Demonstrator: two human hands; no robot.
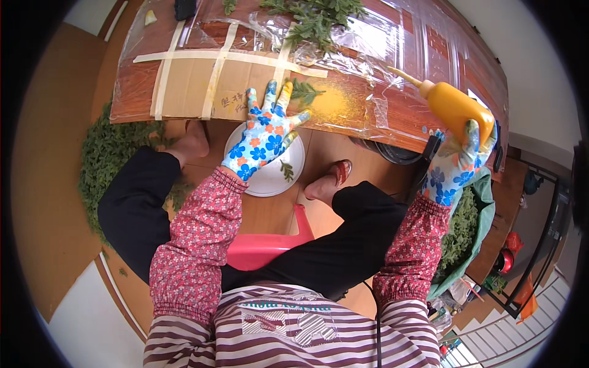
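My left hand (pixel 262 136), in a flowered glove with yellow-stained fingertips, reaches over the table's near edge. Its fingers are spread, with the tips on or just above a taped piece of cardboard (pixel 190 86). A small green needle-leaved sprig (pixel 305 92) lies just beyond those fingers, beside a patch of yellow specks (pixel 336 104). On the right, my right hand (pixel 453 168), gloved alike, is closed around a yellow squeeze bottle (pixel 457 110). The bottle is tilted, its long thin nozzle pointing to the far left over the table.
Clear plastic film covers the reddish wooden table (pixel 405 107). More green sprigs (pixel 319 21) are heaped at its far side. Below stands a white round lid or basin (pixel 276 178) near a pink stool (pixel 264 248). Greenery piles (pixel 110 165) on the left floor and fills a green sack (pixel 485 208).
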